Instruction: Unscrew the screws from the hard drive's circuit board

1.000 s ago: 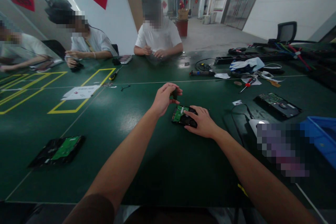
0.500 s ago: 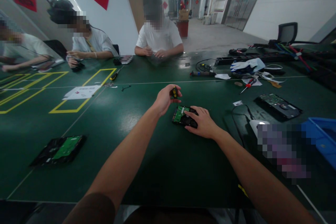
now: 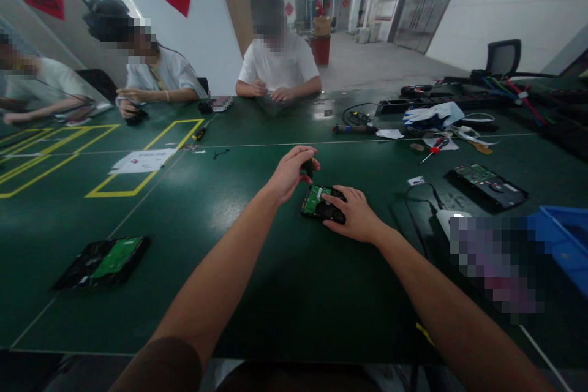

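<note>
A hard disk drive lies on the green table with its green circuit board facing up. My right hand is closed over the drive's right part, thumb and fingers pressing on it. My left hand is wrapped round the dark handle of a screwdriver, held upright over the drive's far left edge. The fingers cover much of the handle, and where the tip rests is hard to make out. A second hard disk drive lies to the right, and another hard disk drive at the near left.
A red-handled screwdriver, gloves and cables lie at the back right. Near my right arm are a corded white device and a blue bin. A paper sheet and another screwdriver lie left. Several people sit opposite.
My left hand has turned the screwdriver handle, and its fingers now cover the yellow marking. My right hand and the drive have stayed in place.
</note>
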